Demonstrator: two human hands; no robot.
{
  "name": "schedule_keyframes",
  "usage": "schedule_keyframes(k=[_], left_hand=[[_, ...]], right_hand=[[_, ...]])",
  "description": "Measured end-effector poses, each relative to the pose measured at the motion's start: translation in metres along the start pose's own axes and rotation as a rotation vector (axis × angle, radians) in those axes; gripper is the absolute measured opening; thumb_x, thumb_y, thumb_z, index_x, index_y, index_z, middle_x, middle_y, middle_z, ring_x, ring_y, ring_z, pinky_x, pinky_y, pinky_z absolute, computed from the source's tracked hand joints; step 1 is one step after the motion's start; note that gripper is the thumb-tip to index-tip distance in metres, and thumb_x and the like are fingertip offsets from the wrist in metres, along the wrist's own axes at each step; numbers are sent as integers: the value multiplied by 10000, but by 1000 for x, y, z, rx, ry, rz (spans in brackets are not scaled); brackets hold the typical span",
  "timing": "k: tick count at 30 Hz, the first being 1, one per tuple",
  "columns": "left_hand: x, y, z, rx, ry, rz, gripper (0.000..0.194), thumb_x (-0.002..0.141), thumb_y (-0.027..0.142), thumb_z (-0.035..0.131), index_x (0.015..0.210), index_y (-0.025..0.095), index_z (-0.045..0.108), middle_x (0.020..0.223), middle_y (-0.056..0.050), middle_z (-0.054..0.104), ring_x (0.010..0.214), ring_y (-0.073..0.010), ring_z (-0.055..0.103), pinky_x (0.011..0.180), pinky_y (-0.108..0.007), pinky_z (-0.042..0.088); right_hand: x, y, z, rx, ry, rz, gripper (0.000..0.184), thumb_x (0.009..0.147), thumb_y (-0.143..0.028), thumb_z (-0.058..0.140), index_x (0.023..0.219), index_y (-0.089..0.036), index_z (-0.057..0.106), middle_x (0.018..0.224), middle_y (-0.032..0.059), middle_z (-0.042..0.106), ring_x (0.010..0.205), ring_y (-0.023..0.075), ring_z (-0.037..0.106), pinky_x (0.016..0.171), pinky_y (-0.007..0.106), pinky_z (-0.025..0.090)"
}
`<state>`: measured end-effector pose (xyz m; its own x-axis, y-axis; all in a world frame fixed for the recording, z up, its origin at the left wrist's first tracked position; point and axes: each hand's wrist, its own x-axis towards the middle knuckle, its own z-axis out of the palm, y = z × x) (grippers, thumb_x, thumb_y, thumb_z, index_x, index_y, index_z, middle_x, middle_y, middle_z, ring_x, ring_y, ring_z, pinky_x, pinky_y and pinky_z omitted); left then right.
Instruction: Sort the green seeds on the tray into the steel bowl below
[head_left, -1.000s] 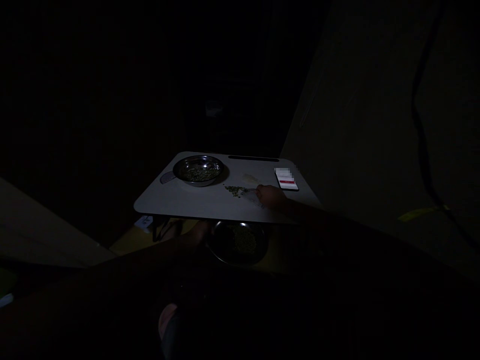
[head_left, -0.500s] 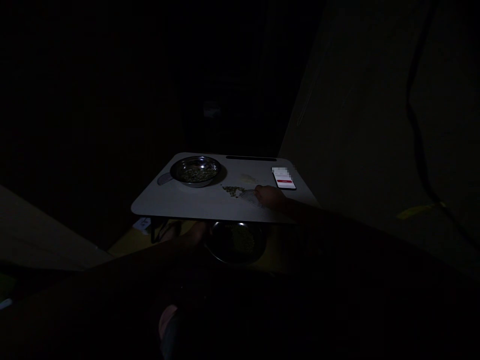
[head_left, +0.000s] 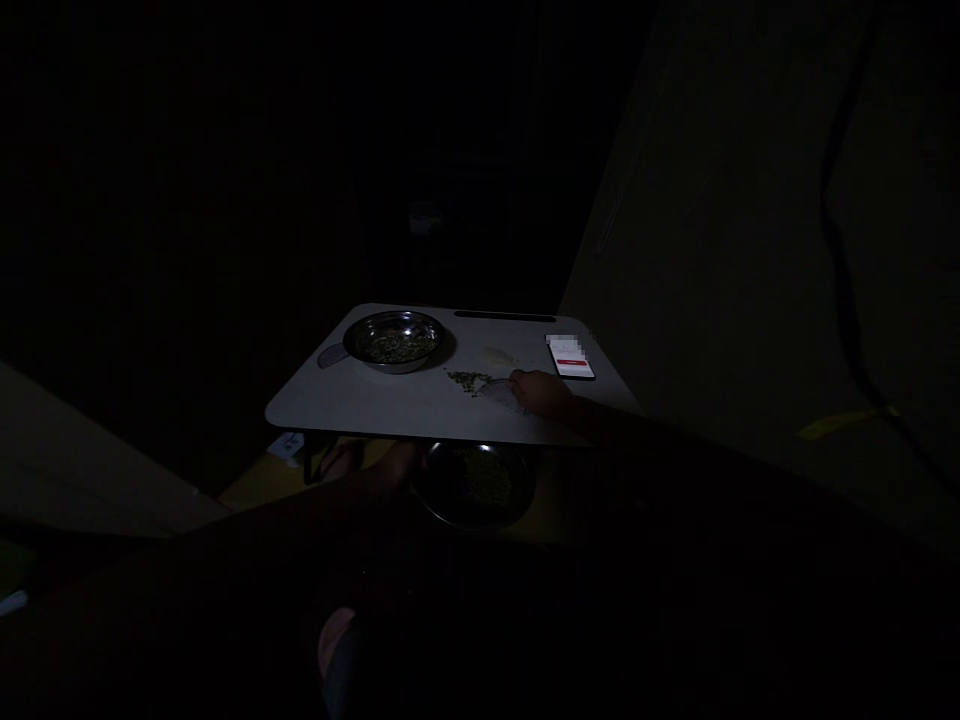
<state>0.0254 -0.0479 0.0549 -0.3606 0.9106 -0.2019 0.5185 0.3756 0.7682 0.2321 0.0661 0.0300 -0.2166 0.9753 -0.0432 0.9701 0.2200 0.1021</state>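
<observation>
It is very dark. On the white table (head_left: 360, 405), my right hand (head_left: 541, 392) is closed, fingertips down beside a pale patterned patch (head_left: 501, 396); whether that patch is a thin sheet or a print on the top cannot be told. Small green pieces (head_left: 468, 381) lie in a loose pile just left of it. Below the table's near edge, my left hand (head_left: 399, 464) grips the left rim of a steel bowl (head_left: 439, 510), with more green pieces (head_left: 487, 478) inside. Its fingers are mostly in shadow.
Another steel bowl (head_left: 394, 366) with small pieces in it stands at the table's back left. A lit phone (head_left: 571, 358) lies on the right. Between them is a pale smear of small bits (head_left: 496, 356). A wall (head_left: 720, 300) rises at the right, with a dark cable (head_left: 838, 260).
The whole view has shifted slightly. Both hands, the lower bowl and the green pile keep almost the same places.
</observation>
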Motion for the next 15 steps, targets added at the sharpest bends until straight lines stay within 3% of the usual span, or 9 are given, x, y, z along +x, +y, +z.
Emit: schedule_keyframes(k=[1, 3, 4, 8, 15], left_hand=[[4, -3, 2, -19, -10, -31, 238, 574, 227, 457, 343, 202, 406, 399, -20, 469, 491, -184, 510, 418, -274, 373], [11, -7, 6, -112, -213, -61, 261, 590, 168, 403, 332, 200, 377, 365, -15, 438, 441, -166, 493, 412, -269, 369], [14, -9, 7, -146, -241, -47, 249, 587, 170, 411, 341, 199, 384, 370, -10, 440, 433, -159, 486, 417, -268, 370], [16, -11, 7, -162, -171, -8, 230, 579, 182, 428, 351, 201, 404, 368, -4, 437, 419, -154, 468, 410, -266, 362], [13, -9, 8, -221, -262, -58, 237, 605, 174, 397, 369, 194, 410, 387, -3, 453, 407, -143, 468, 414, -264, 374]], right_hand=[[1, 0, 0, -3, 5, 8, 402, 804, -368, 152, 997, -154, 432, 918, 105, 542, 820, 197, 503, 636, 291, 364], [2, 0, 0, 1, 19, 15, 404, 803, -373, 156, 991, -151, 436, 915, 107, 544, 820, 198, 503, 640, 290, 363], [3, 0, 0, 6, 24, 12, 403, 802, -375, 158, 990, -151, 436, 913, 106, 545, 822, 197, 502, 643, 290, 362], [6, -1, 2, 11, 19, 0, 399, 801, -375, 154, 986, -163, 437, 898, 95, 551, 817, 195, 506, 644, 292, 362], [0, 2, 5, 3, 9, -9, 404, 796, -380, 148, 990, -173, 437, 903, 94, 549, 799, 203, 511, 605, 296, 371]])
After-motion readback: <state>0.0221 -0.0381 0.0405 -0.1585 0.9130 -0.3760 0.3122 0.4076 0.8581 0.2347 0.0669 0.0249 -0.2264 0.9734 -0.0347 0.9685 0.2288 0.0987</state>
